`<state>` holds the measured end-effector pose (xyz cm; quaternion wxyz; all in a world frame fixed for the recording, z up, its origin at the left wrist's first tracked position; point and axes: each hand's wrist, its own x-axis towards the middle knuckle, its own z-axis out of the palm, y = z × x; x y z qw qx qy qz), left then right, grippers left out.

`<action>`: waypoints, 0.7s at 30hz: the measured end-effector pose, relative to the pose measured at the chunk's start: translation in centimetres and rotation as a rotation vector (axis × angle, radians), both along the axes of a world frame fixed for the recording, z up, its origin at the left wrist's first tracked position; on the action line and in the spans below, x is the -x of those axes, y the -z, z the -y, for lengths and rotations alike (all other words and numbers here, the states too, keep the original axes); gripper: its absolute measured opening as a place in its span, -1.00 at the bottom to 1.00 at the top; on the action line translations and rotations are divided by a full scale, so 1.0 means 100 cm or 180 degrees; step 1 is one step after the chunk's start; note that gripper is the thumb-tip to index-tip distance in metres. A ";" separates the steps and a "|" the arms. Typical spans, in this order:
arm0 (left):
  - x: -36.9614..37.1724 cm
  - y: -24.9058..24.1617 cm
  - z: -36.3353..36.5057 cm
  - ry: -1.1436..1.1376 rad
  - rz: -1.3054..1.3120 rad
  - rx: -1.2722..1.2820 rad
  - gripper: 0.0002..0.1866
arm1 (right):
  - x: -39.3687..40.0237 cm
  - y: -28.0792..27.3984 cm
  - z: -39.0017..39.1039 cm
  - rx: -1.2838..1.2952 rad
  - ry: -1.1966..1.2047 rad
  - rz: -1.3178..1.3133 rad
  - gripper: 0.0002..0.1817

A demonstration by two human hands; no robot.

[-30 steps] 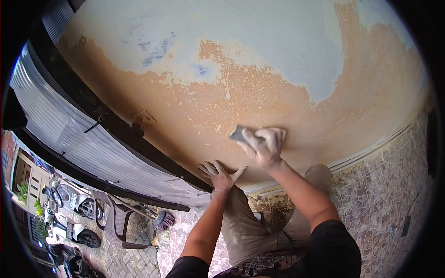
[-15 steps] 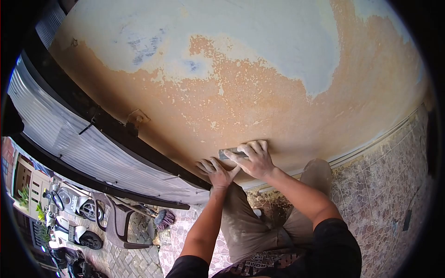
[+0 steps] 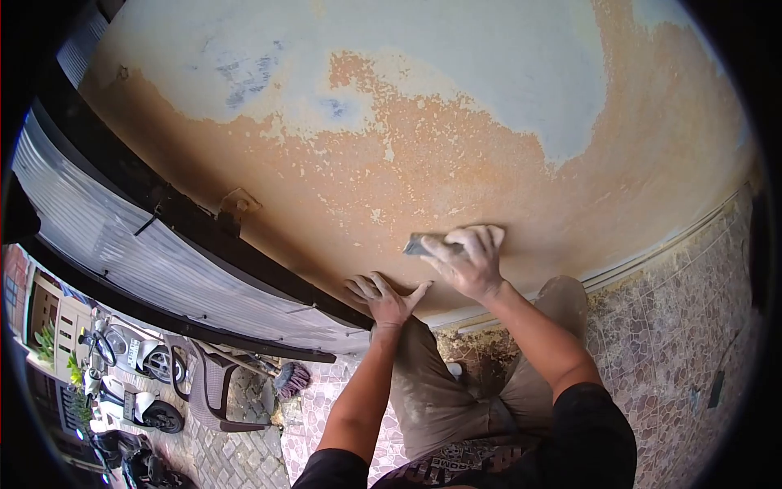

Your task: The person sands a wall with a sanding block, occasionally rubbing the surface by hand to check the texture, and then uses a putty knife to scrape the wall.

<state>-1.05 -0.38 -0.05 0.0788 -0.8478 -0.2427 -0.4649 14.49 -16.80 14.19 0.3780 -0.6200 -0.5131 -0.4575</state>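
Note:
A wall (image 3: pixel 326 187) with worn orange paint and pale grey-white patches fills the upper view. My right hand (image 3: pixel 468 261) grips a flat grey block (image 3: pixel 415 244) and presses it against the lower wall; the block's left end shows beyond the fingers, the rest is covered. To the left and a little lower, my left hand (image 3: pixel 388 303) rests on the wall with its fingers spread and nothing in it, close to the dark frame edge.
A dark frame with a corrugated translucent panel (image 3: pixel 163 253) runs down the left. Beyond it are a brown woven chair (image 3: pixel 213 391), a mop head (image 3: pixel 291 380) and parked motorbikes (image 3: pixel 134 407). Patterned tile floor (image 3: pixel 668 367) lies at the right.
My right hand has moved up and to the right along the wall with the grey block. My left hand has stayed in nearly the same place.

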 end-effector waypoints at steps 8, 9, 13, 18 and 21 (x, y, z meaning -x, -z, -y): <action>0.000 0.000 -0.004 0.0084 0.0109 -0.0158 0.65 | -0.005 -0.001 -0.009 -0.0841 0.0050 -0.0435 -0.35; 0.001 0.000 -0.004 0.0014 0.0046 -0.0131 0.65 | 0.005 0.013 -0.005 -0.0331 -0.0062 -0.0268 -0.35; -0.006 -0.002 -0.003 -0.0038 0.0059 -0.0101 0.65 | 0.010 -0.004 -0.003 -0.0568 0.0022 -0.0700 -0.40; -0.001 0.000 -0.002 -0.0020 0.0021 0.0001 0.69 | -0.028 -0.075 0.003 -0.2784 0.0051 -0.2250 -0.37; 0.000 0.001 -0.002 0.0020 0.0051 -0.0035 0.65 | -0.004 -0.004 -0.016 -0.1228 -0.0051 -0.0728 -0.40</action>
